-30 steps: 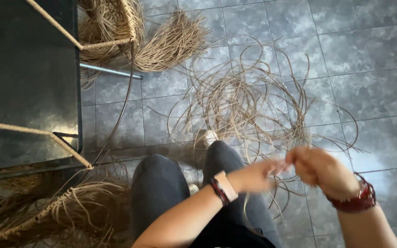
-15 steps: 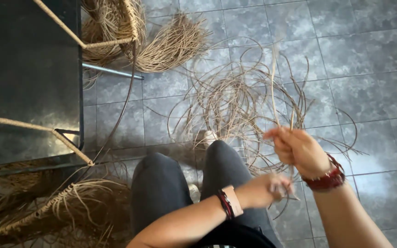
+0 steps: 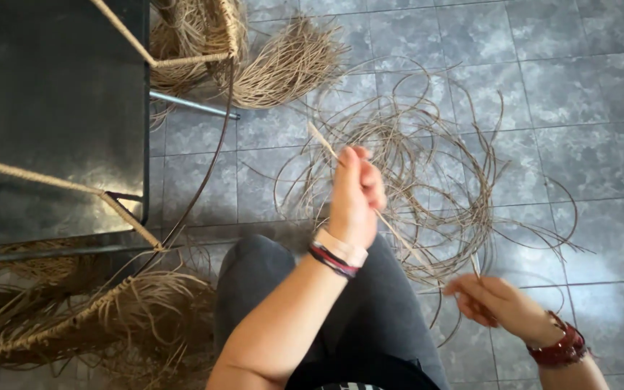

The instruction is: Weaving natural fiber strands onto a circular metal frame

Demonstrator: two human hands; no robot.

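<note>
You're sitting over a grey tiled floor (image 3: 579,87) with your knees in dark trousers (image 3: 290,289) at the bottom of the view, and there's a dark metal frame (image 3: 59,123) on your left with twisted fibre cord already wound over its bars. Straight ahead on the tiles is a big loose tangle of reed strands (image 3: 427,166), and a thicker bundle of the same stuff (image 3: 283,65) lies further up by the frame's corner. More of it is heaped by your left knee. Now the bit that matters: one single strand (image 3: 391,227) runs on a slant between your hands. Your left hand (image 3: 355,191) is raised in the middle, fingers closed round the strand, with its upper end poking out up and to the left past your fingertips. From there it drops down to the right to your right hand (image 3: 496,303), which is low beside your right knee, pinched shut on the lower end.
</note>
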